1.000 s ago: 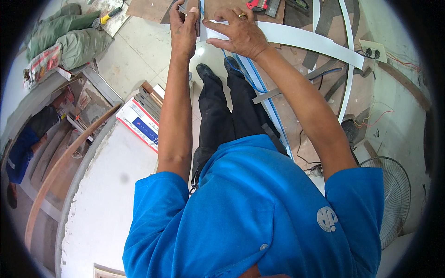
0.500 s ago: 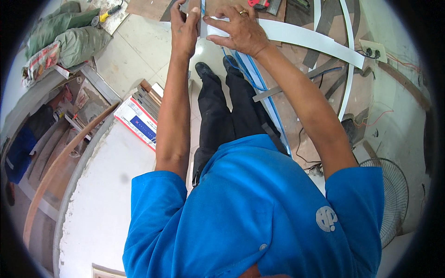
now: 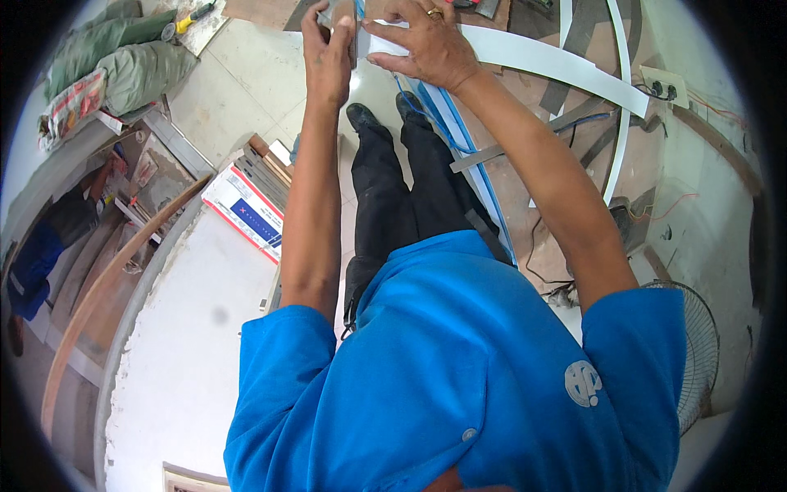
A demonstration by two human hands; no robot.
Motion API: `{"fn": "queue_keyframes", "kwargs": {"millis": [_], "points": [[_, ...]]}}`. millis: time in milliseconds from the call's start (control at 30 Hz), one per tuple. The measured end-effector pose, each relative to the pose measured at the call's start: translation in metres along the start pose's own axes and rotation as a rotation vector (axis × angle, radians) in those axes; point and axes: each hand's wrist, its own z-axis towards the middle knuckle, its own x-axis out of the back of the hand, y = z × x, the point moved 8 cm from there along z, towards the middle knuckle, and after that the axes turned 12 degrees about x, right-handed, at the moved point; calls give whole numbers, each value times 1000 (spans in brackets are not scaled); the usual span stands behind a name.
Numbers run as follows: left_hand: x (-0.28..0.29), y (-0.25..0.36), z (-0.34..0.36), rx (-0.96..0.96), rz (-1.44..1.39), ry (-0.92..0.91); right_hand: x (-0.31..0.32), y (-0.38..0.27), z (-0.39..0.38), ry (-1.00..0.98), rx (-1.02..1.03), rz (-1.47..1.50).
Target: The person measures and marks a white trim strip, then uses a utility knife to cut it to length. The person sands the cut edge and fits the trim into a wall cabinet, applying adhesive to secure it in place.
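At the top edge, a long white strip [image 3: 533,56] runs out to the right, curving slightly. My right hand [image 3: 430,45] grips its left end, with the thumb and forefinger apart on the white surface. A ring is on one finger. Beside it, my left hand [image 3: 329,53] is closed around a flat grey piece [image 3: 344,11], whose upper part is cut off by the frame. Its straight edge stands close to the strip's end, near a narrow blue-edged piece. Whether the grey piece touches the strip, I cannot tell.
A brown board [image 3: 525,98] on the right carries dark strips, thin white strips and cables. Blue-edged lengths [image 3: 459,135] lie beside my legs. A boxed stack [image 3: 246,209], green sacks [image 3: 147,74], a wall socket [image 3: 662,86] and a fan [image 3: 697,353] stand around.
The grey piece in my left hand shows more plainly and is tilted differently. My right hand stays on the white strip's end. The whole view has shifted slightly.
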Motion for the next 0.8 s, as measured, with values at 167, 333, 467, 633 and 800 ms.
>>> {"fn": "queue_keyframes", "kwargs": {"millis": [167,333,467,633,800], "points": [[3,-7,-20,83,11,9,2,0,-2,21,11,-17],[0,6,7,-27,-57,10,5,-4,3,5,22,-20],[14,-13,-34,48,171,38,-1,3,0,48,28,18],[77,-71,-82,318,-385,127,8,-8,-1,-30,58,-151],[92,-142,-128,472,-352,132,-7,-24,-10,-103,195,-228]]}}
